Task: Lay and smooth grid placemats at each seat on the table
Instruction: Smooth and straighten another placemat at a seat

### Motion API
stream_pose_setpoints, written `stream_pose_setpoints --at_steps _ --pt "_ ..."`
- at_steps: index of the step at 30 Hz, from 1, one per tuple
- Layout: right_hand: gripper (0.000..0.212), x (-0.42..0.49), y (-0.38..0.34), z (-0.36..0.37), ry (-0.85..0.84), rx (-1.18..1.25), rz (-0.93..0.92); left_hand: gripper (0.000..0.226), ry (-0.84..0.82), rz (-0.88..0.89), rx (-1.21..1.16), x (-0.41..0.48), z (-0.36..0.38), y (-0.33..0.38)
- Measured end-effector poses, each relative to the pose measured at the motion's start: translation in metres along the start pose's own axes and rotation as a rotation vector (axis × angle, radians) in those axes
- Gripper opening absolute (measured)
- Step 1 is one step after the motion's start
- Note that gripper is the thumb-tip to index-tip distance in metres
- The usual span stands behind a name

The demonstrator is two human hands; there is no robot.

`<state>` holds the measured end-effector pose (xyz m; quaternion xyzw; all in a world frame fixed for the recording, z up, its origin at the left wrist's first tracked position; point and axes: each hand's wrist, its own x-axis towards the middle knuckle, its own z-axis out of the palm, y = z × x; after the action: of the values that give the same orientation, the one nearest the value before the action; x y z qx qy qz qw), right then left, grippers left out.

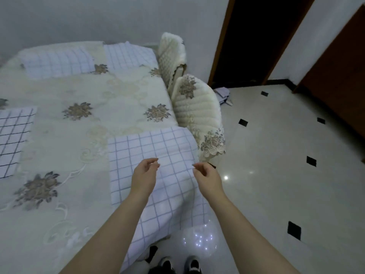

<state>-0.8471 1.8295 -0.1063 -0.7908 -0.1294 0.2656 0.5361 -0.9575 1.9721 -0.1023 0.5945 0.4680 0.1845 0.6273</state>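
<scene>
1. The near placemat (150, 153) lies on the table corner at 6 o'clock. It is a white woven rectangle ruled with pale blue grid lines. Its near part drapes over the table edge, and the cloth shows soft ripples
2. The left hand (145, 175) hovers over the middle of that mat, fingers loosely curled, thumb and forefinger close together, holding nothing
3. The right hand (207, 176) hangs at the mat's 3 o'clock edge, fingers likewise loosely curled and holding nothing. Whether either hand touches the cloth cannot be told
4. The dark-lined placemat (13, 139) lies flat at 9 o'clock, white with bolder, near-black squares, cut off by the picture's edge
5. The far-left placemat (57, 63) at 11 o'clock and the far-right placemat (128, 55) at 12 o'clock lie side by side, both pale-lined, with a strip of cloth between them
6. The tablecloth (98, 91) is cream and lacy, embroidered with grey-brown flower clusters and pale scrolls
7. At 1 o'clock the near chair (195, 107) and the far chair (171, 54) stand against the table edge, their rounded backs in quilted cream covers. The near one has floral lace trim
8. The floor (276, 155) at 3 o'clock is glossy pale tile with small black diamond insets, and dark shoes (192, 264) show at 6 o'clock
</scene>
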Motion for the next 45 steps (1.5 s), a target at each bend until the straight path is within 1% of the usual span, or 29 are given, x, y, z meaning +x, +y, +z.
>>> stream_pose_setpoints --at_steps 1,3,5,7,8,10,12,15,18,21,24,26,31,35,45 --pt "0.020 0.009 -0.001 0.006 -0.045 -0.064 -0.025 0.014 0.036 0.006 0.010 0.003 -0.003 -0.003" --pt "0.030 0.026 0.000 0.018 -0.128 -0.276 -0.124 0.016 0.092 0.047 0.084 0.007 -0.009 -0.009" --pt "0.041 0.041 0.001 0.029 -0.232 -0.518 -0.242 0.023 0.145 0.090 0.233 0.011 -0.014 -0.015" --pt "0.053 0.053 0.003 0.036 -0.342 -0.747 -0.338 0.037 0.170 0.089 0.420 0.016 -0.016 -0.023" --pt "0.059 0.058 0.005 0.039 -0.388 -0.851 -0.379 0.046 0.149 0.073 0.535 0.018 -0.016 -0.029" --pt "0.067 0.069 0.010 0.042 -0.481 -1.020 -0.394 0.066 0.057 0.045 0.815 0.020 -0.015 -0.041" --pt "0.072 0.078 0.015 0.047 -0.558 -1.108 -0.391 0.080 0.000 0.015 1.033 0.023 -0.013 -0.054" --pt "0.075 0.087 0.023 0.052 -0.582 -1.188 -0.406 0.092 -0.016 0.003 1.170 0.027 -0.010 -0.067" --pt "0.076 0.094 0.030 0.057 -0.593 -1.240 -0.388 0.089 -0.022 0.001 1.219 0.030 -0.009 -0.076" --pt "0.077 0.097 0.033 0.060 -0.590 -1.245 -0.385 0.093 -0.004 0.005 1.245 0.033 -0.008 -0.079" --pt "0.078 0.100 0.031 0.065 -0.594 -1.244 -0.395 0.083 0.008 0.000 1.235 0.037 -0.010 -0.077" --pt "0.078 0.105 0.028 0.069 -0.593 -1.255 -0.409 0.081 0.015 0.000 1.223 0.040 -0.011 -0.074" --pt "0.079 0.118 0.019 0.082 -0.620 -1.303 -0.441 0.082 0.056 -0.035 1.217 0.054 -0.020 -0.073" --pt "0.079 0.126 0.014 0.092 -0.643 -1.294 -0.460 0.081 0.066 -0.062 1.212 0.065 -0.025 -0.069" --pt "0.080 0.149 0.007 0.115 -0.655 -1.305 -0.483 0.082 0.084 -0.070 1.204 0.090 -0.037 -0.064"
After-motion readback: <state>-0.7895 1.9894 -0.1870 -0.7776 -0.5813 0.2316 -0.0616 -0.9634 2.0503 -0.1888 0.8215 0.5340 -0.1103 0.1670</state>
